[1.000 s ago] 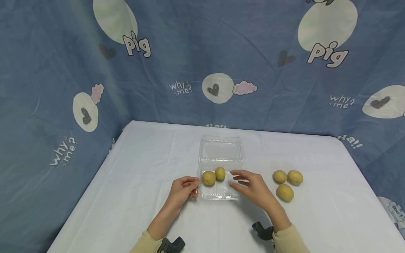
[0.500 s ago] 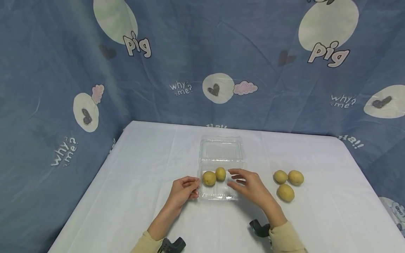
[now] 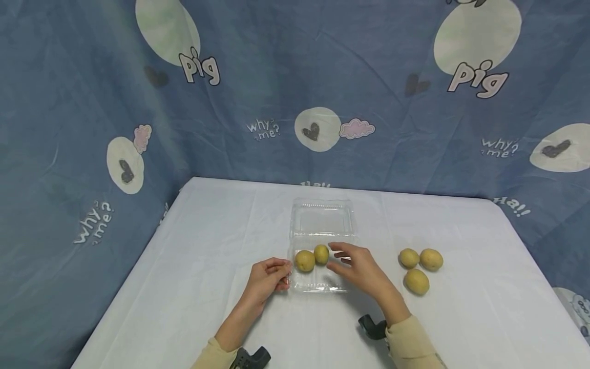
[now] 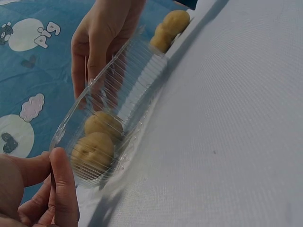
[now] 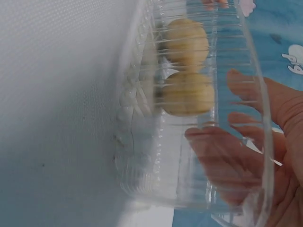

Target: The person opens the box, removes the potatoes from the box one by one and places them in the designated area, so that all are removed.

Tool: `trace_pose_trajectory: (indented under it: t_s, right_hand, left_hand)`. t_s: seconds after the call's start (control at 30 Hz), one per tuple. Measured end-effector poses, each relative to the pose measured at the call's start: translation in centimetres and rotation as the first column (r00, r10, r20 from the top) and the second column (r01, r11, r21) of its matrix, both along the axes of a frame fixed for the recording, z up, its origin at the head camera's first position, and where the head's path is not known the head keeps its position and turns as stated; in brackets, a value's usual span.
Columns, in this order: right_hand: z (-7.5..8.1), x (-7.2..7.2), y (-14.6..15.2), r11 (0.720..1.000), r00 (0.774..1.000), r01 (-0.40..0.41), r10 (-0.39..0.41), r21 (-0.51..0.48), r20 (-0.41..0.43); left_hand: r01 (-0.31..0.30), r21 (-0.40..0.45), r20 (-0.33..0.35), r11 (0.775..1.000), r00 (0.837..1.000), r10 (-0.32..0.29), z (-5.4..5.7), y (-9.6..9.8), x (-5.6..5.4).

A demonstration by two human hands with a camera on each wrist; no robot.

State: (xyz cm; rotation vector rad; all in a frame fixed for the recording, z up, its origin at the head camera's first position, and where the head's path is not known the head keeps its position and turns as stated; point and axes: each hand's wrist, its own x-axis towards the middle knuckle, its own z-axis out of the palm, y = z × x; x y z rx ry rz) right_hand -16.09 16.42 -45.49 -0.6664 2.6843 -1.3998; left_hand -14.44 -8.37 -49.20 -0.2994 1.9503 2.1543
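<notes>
A clear plastic clamshell container point(image 3: 324, 285) lies with its lid point(image 3: 322, 216) folded back. Two potatoes sit side by side in its left half, a larger potato point(image 3: 304, 261) and a smaller potato point(image 3: 321, 254). My left hand point(image 3: 266, 277) pinches the container's left rim between thumb and finger, as the left wrist view shows closely. Over the right part of the base, my right hand point(image 3: 356, 264) reaches in with thumb and fingers spread apart and nothing between them. Its fingertips are right at the smaller potato's right side. In the right wrist view, its fingers point(image 5: 222, 156) show through the clear wall.
Right of the container, three loose potatoes lie grouped on the white-covered table point(image 3: 470, 307): a small potato point(image 3: 408, 258), a second potato point(image 3: 431, 260) and a nearer potato point(image 3: 417, 282). A blue printed curtain point(image 3: 392, 159) hangs behind the table.
My right hand has moved left over the container, closer to the smaller potato. The left hand keeps its hold on the rim, and the potatoes stay where they were.
</notes>
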Motion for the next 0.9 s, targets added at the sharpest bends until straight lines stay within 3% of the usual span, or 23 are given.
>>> trace_pose_trajectory:
  t_s: [0.53, 0.9]
  right_hand:
    - [-0.3, -0.9, -1.4, 0.998, 1.0, 0.019, -0.018, 0.066, -0.006]
    - [-0.4, -1.3, -2.1, 0.992, 0.999, 0.031, -0.028, 0.126, -0.029]
  left_hand:
    - [-0.014, -0.02, -0.005, 1.0, 1.0, 0.014, 0.3, 0.1, 0.3]
    - [0.016, -0.022, -0.014, 1.0, 1.0, -0.017, 0.2, 0.0, 0.2]
